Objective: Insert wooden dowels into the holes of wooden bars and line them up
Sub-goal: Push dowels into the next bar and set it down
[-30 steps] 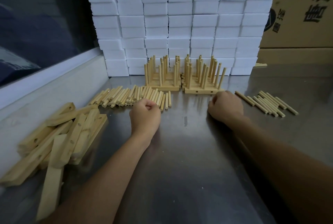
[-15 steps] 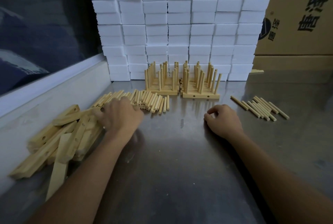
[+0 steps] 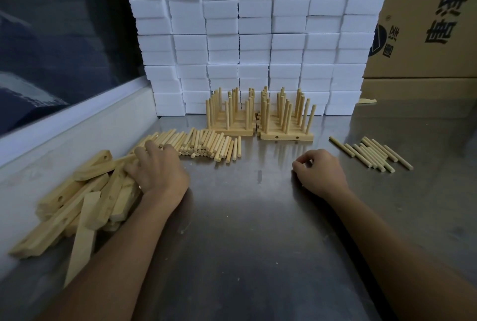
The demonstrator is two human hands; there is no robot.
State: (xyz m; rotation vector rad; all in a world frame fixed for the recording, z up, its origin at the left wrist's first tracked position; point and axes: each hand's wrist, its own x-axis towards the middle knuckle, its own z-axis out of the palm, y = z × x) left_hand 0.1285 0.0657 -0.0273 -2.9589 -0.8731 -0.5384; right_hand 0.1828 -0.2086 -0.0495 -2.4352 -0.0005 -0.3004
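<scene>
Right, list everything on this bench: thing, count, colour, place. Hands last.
Loose pale wooden bars with holes: a jumbled pile, light tan, left by the wall.
Short round wooden dowels, large heap: many, light tan, centre-left.
Short round wooden dowels, small group: about a dozen, pale, right.
Finished bars with upright dowels: two clusters side by side, tan, centre back.
White foam blocks: a stacked wall, behind.
Brown cardboard boxes: top right.
Steel table: grey.
Left hand: grips a bar in the pile.
Right hand: loosely curled, resting on the table, holding nothing.
</scene>
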